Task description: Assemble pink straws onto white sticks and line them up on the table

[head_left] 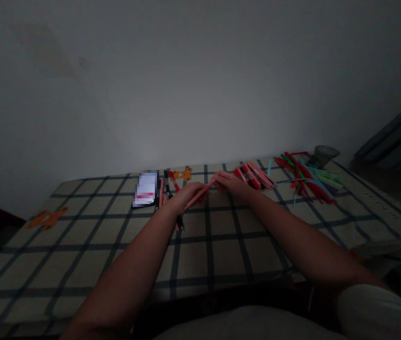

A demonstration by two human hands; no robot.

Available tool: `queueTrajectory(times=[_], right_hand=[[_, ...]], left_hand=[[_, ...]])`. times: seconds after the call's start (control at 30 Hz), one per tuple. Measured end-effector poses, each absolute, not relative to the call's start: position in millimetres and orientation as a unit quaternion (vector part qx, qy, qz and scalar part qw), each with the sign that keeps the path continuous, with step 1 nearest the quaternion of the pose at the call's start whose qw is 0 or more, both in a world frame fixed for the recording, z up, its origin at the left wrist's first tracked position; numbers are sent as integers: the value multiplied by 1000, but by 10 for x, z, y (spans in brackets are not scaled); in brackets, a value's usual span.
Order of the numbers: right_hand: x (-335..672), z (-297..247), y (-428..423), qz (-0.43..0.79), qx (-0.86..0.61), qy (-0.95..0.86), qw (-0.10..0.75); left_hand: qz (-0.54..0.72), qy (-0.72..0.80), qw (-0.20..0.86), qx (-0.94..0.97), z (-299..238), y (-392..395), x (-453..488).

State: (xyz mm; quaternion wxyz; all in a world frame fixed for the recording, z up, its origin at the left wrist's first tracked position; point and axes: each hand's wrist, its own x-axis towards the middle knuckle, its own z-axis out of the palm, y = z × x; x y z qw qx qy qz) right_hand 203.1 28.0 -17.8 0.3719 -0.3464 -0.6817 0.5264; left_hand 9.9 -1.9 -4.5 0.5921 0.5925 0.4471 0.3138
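Observation:
My left hand [190, 194] and my right hand [229, 183] meet over the middle of the table. Between them is a slim pink pen [197, 196], slanting up to the right. The fingers of my left hand wrap round its middle, while those of my right hand pinch the far end. Beside and partly behind my left hand lie several loose black, pink and red pens [161, 191]. One black pen [180, 224] pokes out below my left wrist with its tip towards me. Just right of my right hand is a pile of pink and red pens [255, 175].
A lit phone [146, 190] with a blurred screen lies left of the pens. At the back right are a heap of coloured strips [308, 178] and a dark see-through cup [324, 155]. The checked tablecloth [94, 226] reaches a pale wall [200, 85].

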Motion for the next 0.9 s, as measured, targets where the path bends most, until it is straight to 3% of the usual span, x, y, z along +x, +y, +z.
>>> queueTrajectory(times=[0.37,0.7,0.9], right_hand=[[2035,-101,234,526,-357,-648,420],[2025,-92,221,617,-306,-581,433],[2042,-151,278,546,-353,-636,416]], left_hand=[[271,427,491,709,-48,-55,58],[250,453,470,715,-146,54,54],[252,428,450,742,-69,-20,55]])
